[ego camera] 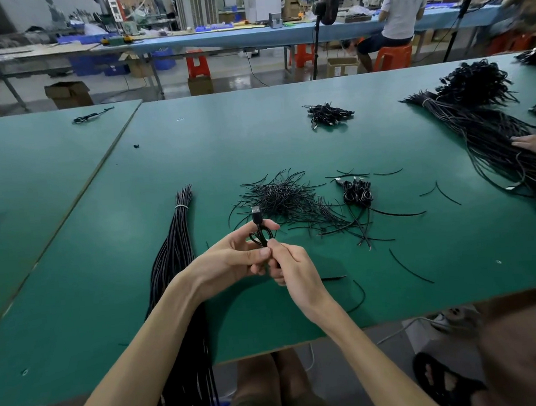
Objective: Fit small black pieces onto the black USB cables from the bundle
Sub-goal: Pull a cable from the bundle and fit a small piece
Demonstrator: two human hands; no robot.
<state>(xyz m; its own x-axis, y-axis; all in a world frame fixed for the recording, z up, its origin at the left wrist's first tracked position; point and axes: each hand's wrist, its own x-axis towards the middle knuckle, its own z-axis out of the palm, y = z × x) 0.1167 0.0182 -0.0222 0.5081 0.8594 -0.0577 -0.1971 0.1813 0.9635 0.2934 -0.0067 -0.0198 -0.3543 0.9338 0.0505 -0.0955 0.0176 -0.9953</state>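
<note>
Over the bench [382,137], the left hand [229,259] held a looped USB cable [256,215] in its grip, plug up. The right hand [291,264] pinched the loop too, likely fitting one of the small black pieces [279,199] piled just behind. Next it would need a snug wrap.

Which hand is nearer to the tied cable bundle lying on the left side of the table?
Left. The left hand is just right of the tied bundle; the right hand lies farther right. Both grip one USB cable.
</note>
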